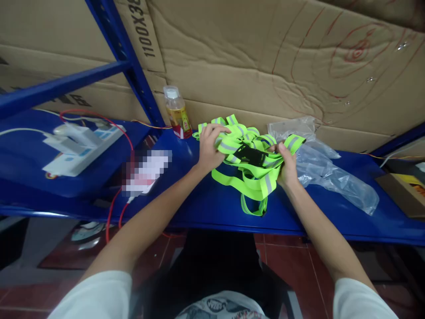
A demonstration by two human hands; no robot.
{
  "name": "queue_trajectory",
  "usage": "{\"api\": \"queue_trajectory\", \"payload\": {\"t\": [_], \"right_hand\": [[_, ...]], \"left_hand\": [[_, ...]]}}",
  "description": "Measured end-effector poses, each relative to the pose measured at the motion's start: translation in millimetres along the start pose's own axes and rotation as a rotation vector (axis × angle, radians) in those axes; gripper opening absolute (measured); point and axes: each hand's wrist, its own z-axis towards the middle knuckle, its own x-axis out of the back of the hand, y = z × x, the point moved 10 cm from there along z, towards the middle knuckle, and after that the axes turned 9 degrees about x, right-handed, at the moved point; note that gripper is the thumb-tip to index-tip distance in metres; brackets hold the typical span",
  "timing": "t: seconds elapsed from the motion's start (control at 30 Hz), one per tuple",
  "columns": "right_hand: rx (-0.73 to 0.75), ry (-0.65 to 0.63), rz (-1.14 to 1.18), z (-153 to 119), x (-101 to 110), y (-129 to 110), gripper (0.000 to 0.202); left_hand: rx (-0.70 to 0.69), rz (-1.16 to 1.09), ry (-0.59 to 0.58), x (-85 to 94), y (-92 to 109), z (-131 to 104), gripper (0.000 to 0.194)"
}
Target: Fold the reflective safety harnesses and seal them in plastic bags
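Note:
A tangle of neon-yellow reflective straps (262, 188) with grey stripes lies bunched over the blue shelf, one loop hanging toward the front edge. My left hand (211, 147) is closed on the left side of the bundle, fingers curled over the straps. On the right, my right hand (286, 165) grips several strap layers, its thumb on top and its fingers mostly hidden behind them. Between the hands sits a black piece (249, 155) among the straps; its exact kind is unclear.
A drink bottle (179, 116) stands behind my left hand. Crumpled clear plastic bags (335, 170) lie to the right, near an open cardboard box (398, 195). Leftward are a blurred phone-like item (149, 170) on a red cable and a white power strip (83, 153). Cardboard (232, 57) lines the back.

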Motion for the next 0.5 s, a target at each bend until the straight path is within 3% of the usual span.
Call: {"api": "queue_trajectory", "payload": {"t": [0.17,0.27,0.33,0.4,0.5], "right_hand": [[0.018,0.055,0.048,6,9,1,0.053],[0.065,0.069,-0.003,11,14,0,0.052],[0.116,-0.013,-0.054,13,8,-4,0.054],[0.203,-0.167,-0.118,8,-7,-15,0.058],[0.398,-0.446,-0.295,-14,-38,-35,0.057]], "left_hand": [[0.125,-0.098,0.128,11.5,-13,0,0.022],[0.044,-0.062,0.214,23.4,3,-6,0.023],[-0.092,-0.051,0.105,15.3,26,-11,0.026],[-0.186,-0.060,-0.117,-6.2,45,-18,0.035],[-0.105,-0.133,-0.374,-37.4,46,-30,0.054]]}}
